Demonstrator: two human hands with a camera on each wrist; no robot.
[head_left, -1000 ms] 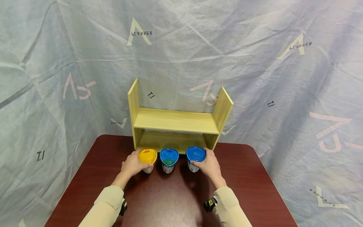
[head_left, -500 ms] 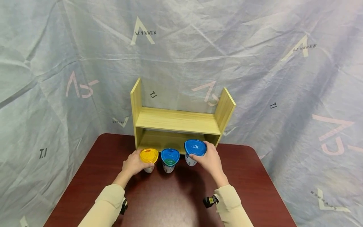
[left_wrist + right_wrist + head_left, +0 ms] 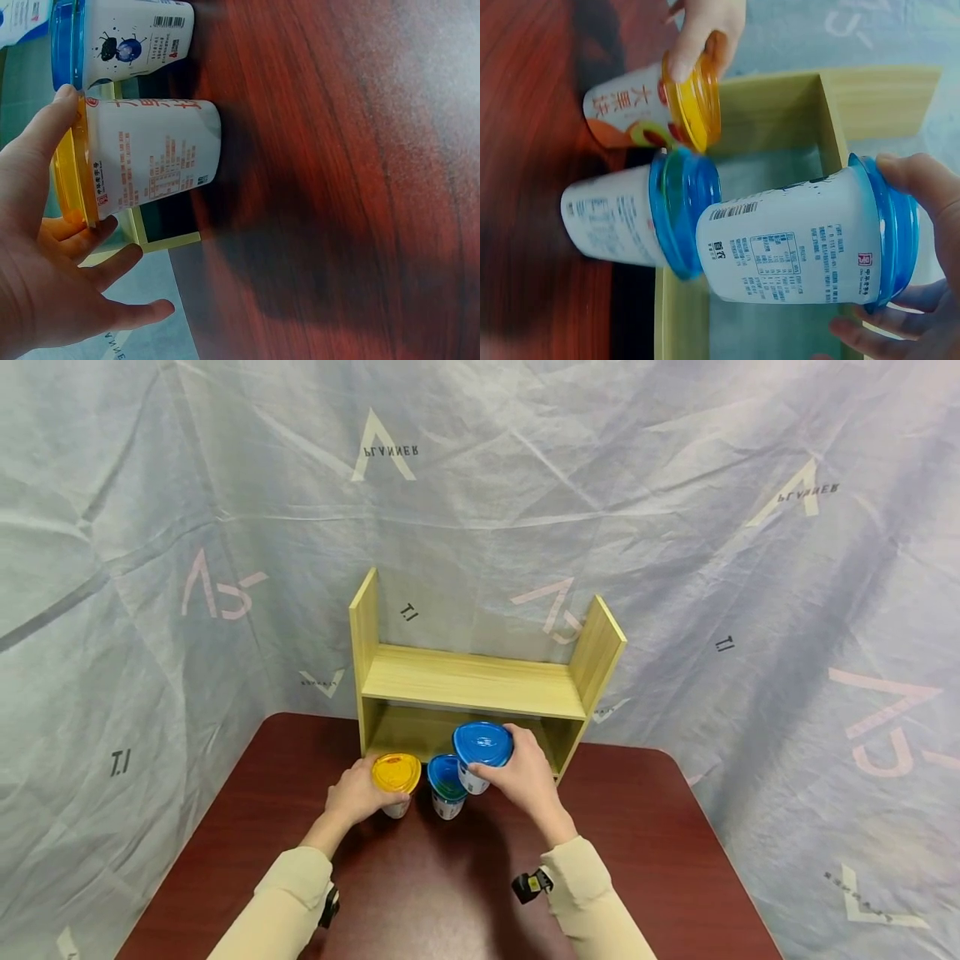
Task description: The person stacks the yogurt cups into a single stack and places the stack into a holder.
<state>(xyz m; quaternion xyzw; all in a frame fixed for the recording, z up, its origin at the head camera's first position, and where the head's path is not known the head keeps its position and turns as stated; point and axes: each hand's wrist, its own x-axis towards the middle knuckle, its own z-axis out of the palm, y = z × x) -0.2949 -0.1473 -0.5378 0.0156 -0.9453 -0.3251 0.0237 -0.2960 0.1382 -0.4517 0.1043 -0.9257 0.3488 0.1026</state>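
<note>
Your right hand [image 3: 527,777] grips blue-lidded cup [image 3: 795,247] above worktop [image 3: 645,835], barcode [image 3: 733,211] visible, fine print [image 3: 776,255] illegible | your left hand [image 3: 356,792] pinches yellow-lidded cup [image 3: 626,107], lettered 大果块, on worktop | middle cup [image 3: 615,217] partly hidden behind raised one.

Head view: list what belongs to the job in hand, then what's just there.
Likely part of the job:
yellow-lidded cup, gripped by the left hand
blue-lidded cup, held up in the right hand
second blue-lidded cup, standing beside the yellow-lidded cup

Likely just surroundings:
wooden shelf, behind the cups
table
grey cloth
</note>
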